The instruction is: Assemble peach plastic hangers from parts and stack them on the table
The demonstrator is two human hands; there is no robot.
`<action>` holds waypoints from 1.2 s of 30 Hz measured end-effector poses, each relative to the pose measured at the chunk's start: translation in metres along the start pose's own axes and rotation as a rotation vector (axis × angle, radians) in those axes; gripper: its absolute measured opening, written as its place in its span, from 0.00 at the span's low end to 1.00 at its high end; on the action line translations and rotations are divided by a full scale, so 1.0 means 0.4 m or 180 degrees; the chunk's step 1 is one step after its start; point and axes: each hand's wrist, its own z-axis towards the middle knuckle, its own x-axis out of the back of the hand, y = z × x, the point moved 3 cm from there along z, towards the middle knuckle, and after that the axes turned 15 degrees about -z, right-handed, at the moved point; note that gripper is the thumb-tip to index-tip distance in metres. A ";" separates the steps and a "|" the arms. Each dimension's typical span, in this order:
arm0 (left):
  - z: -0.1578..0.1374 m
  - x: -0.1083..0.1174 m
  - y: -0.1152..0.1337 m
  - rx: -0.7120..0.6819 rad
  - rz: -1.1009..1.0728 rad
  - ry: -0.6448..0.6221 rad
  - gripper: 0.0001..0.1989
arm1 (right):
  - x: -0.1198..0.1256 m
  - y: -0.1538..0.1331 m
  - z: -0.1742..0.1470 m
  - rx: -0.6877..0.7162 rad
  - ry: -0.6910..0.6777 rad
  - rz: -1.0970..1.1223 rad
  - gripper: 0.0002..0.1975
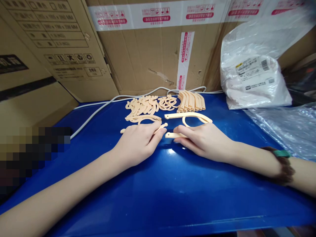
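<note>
Logging remotely, I list: left hand [137, 141], pinching a slim pale piece [162, 126]; right hand [207, 140], pinching a holed strip [171, 135], its end just beside the left hand. Apparent step: positioning the pieces; next move, I judge, calls for steady grips. Similar pale parts [191, 101]: beyond both hands.

Beige piles [143, 105]: 3 | holed bars [182, 115]: 2 | white bag [256, 79]: 1 | table [170, 194]: 1

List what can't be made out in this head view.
Head view:
Pale piece in the left hand: mostly hidden by that hand.
Pale strip in the right hand: rear end hidden by that hand.
Bag label: fine print too small.
Dark patch, left: pixelated.
</note>
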 end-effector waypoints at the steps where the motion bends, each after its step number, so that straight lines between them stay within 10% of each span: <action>1: -0.001 0.000 0.002 -0.0092 -0.0001 -0.0013 0.19 | -0.001 0.004 0.001 -0.0051 -0.0018 0.0029 0.20; 22: -0.004 -0.003 0.010 -0.0882 0.0214 -0.0474 0.16 | 0.011 0.006 0.002 0.0229 0.0387 -0.0216 0.19; 36: -0.008 -0.008 0.017 -0.1319 0.1571 -0.0008 0.19 | 0.002 0.011 0.002 0.0189 0.0199 -0.0001 0.21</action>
